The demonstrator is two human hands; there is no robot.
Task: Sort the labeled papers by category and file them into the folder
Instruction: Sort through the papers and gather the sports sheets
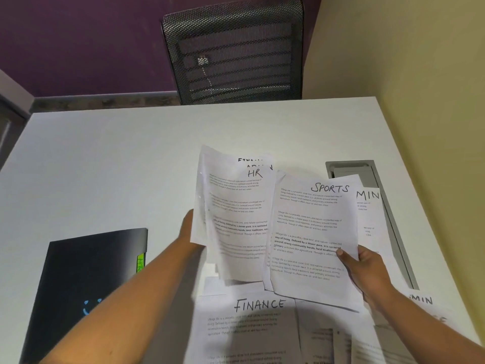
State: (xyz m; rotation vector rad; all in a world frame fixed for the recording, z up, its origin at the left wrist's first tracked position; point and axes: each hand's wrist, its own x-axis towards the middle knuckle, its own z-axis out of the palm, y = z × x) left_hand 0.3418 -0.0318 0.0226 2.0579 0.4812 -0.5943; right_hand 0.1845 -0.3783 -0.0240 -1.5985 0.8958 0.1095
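A black folder (86, 279) lay closed on the white tabletop (118, 158), with a green tab (141, 261) sticking out of its right edge. Right of the folder, and lifted clear of the tabletop, the left hand (189, 229) held the HR sheaf (236, 214) by its left edge. Several sheets were fanned in it, the front one headed HR, with the tops of other handwritten labels peeping out behind. That hand's fingers were hidden behind the paper, so how they lay could not be told. Farther right of the folder, the right hand (368, 269) pinched the SPORTS sheet (312, 232) at its lower right edge, thumb (344, 256) pressed on the printed face and the fingers curled behind it. This sheet was also held up, its left edge overlapping the HR sheaf. Flat on the tabletop right of the folder, beneath both raised bundles, lay the FINANCE sheet (252, 324) on top of other loose pages. Farthest right from the folder, the MIN sheet (370, 206), its label cut off to those letters, lay partly behind the SPORTS sheet and over a grey slot (351, 168) in the tabletop. A second MIN sheet (422, 300) showed beside the right wrist. Beyond the folder, across the tabletop, stood a black mesh chair (233, 51)
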